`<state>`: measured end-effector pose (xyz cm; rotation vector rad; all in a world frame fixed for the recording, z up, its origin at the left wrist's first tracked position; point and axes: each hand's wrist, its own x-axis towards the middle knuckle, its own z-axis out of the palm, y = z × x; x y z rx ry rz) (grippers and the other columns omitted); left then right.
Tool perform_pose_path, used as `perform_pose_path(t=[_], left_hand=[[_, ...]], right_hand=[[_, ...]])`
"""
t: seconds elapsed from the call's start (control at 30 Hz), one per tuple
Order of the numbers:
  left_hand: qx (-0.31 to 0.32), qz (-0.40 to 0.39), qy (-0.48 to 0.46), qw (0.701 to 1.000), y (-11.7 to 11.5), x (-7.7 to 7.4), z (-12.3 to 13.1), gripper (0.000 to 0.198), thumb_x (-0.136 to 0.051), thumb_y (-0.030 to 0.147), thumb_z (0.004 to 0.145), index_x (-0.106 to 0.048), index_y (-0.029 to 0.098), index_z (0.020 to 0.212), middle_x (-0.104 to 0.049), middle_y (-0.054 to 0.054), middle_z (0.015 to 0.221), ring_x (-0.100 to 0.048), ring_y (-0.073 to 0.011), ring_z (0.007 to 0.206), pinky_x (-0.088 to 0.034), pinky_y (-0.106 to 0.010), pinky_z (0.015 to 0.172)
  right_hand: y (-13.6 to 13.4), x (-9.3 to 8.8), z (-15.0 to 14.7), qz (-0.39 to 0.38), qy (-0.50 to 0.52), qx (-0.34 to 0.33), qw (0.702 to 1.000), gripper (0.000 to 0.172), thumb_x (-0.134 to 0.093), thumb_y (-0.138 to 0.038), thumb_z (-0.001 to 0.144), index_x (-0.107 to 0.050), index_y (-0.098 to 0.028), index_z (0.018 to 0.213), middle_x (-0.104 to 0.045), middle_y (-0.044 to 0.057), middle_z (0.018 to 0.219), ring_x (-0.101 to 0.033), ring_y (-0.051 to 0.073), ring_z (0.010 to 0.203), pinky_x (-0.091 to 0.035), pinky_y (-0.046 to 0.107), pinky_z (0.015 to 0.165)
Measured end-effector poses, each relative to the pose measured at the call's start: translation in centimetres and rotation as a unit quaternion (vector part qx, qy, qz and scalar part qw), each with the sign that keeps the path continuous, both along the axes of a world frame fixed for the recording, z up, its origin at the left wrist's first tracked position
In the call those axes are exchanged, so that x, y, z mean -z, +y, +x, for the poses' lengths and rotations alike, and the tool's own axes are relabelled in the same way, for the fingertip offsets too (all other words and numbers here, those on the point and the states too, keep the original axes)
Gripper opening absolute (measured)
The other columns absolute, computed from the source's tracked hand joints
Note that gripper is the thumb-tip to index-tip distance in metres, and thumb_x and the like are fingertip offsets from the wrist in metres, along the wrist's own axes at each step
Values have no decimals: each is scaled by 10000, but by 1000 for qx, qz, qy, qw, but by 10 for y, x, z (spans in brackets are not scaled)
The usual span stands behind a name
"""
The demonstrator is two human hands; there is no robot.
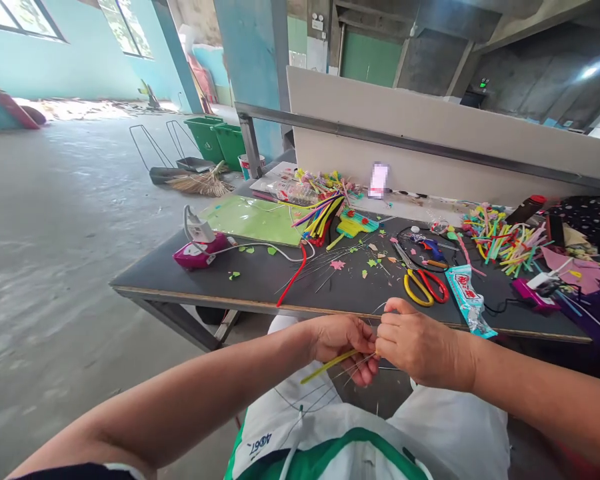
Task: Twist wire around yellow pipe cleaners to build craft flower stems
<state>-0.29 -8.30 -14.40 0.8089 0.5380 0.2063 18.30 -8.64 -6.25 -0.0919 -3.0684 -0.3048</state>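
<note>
Just off the table's near edge, above my lap, my two hands meet. My left hand (344,339) is closed on a yellow pipe cleaner (327,367) that slants down to the left, with several thin wires (325,393) trailing beside it. Touching its fingertips, my right hand (411,345) is curled shut in a pinch at the upper end of the wires. What exactly sits between the right fingertips is hidden. On the table beyond lie scissors (425,283) with yellow and red handles, a red pipe cleaner (296,275) and loose thin wires.
Bundles of coloured pipe cleaners (325,220) lie on the dark table (240,283), with more (505,240) at right. A green sheet (257,220), a pink power strip (200,253), a blue wrapper (467,297), a glue gun (433,249) and paper scraps are there too. Green bins (205,137) stand behind.
</note>
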Motion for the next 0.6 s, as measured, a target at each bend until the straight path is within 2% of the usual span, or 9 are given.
perform_pose_path(t=[0.07, 0.13, 0.2, 0.27, 0.33, 0.4, 0.43, 0.5, 0.6], left_hand=[[-36, 14, 5, 999, -2, -1, 1, 182, -676, 195, 637, -611, 95, 774, -649, -56, 657, -657, -183, 580, -532, -330, 603], [-104, 51, 28, 993, -6, -5, 4, 216, -693, 200, 628, -583, 121, 797, -628, -19, 662, -647, -170, 592, -520, -325, 614], [-185, 142, 103, 967, -13, -11, 6, 186, -669, 183, 645, -556, 143, 787, -605, 8, 669, -628, -158, 598, -507, -316, 617], [-237, 308, 217, 896, -23, -19, 8, 79, -599, 159, 699, -555, 154, 764, -604, 5, 690, -611, -154, 638, -488, -301, 637], [-242, 498, 306, 775, -36, -26, 10, 64, -517, 146, 766, -577, 168, 769, -626, -14, 742, -606, -165, 727, -469, -289, 688], [-223, 613, 347, 673, -47, -28, 13, 132, -459, 162, 829, -589, 180, 830, -642, -34, 806, -603, -178, 802, -459, -292, 735], [-213, 647, 353, 641, -52, -27, 15, 146, -444, 173, 848, -588, 178, 869, -647, -47, 841, -602, -187, 832, -458, -298, 754], [-206, 689, 344, 604, -56, -22, 19, 171, -426, 178, 870, -581, 161, 938, -651, -76, 917, -599, -199, 881, -457, -311, 786], [-232, 695, 313, 604, -53, -15, 26, 223, -380, 162, 891, -591, 143, 961, -654, -92, 958, -593, -190, 880, -446, -305, 792]], right_hand=[[2, 3, 4, -23, 3, 22, 1000, 151, -428, -63, 829, -527, -158, 767, -554, 19, 719, -435, 158, 688, -267, 390, 873], [3, 6, 9, -42, 3, 52, 998, 126, -451, -66, 804, -531, -160, 777, -572, 30, 744, -452, 165, 712, -276, 386, 848], [4, 9, 12, -58, 3, 89, 994, 113, -470, -75, 788, -544, -158, 804, -586, 42, 764, -472, 174, 735, -281, 382, 825], [5, 10, 14, -73, 12, 131, 989, 119, -478, -80, 786, -558, -155, 834, -597, 46, 771, -491, 175, 740, -281, 377, 815], [5, 11, 13, -91, 26, 170, 981, 123, -480, -83, 792, -567, -155, 840, -608, 45, 772, -507, 173, 736, -280, 371, 811], [4, 11, 12, -109, 35, 202, 973, 122, -476, -87, 802, -570, -161, 828, -623, 41, 776, -521, 171, 731, -279, 363, 807], [3, 12, 11, -117, 38, 216, 969, 124, -473, -90, 808, -572, -164, 820, -630, 39, 777, -528, 170, 729, -280, 359, 803], [2, 13, 10, -130, 43, 240, 961, 131, -466, -96, 820, -575, -168, 807, -642, 36, 776, -540, 169, 726, -281, 350, 794], [2, 17, 10, -145, 62, 269, 950, 130, -466, -103, 825, -578, -170, 816, -650, 32, 778, -549, 167, 718, -284, 343, 786]])
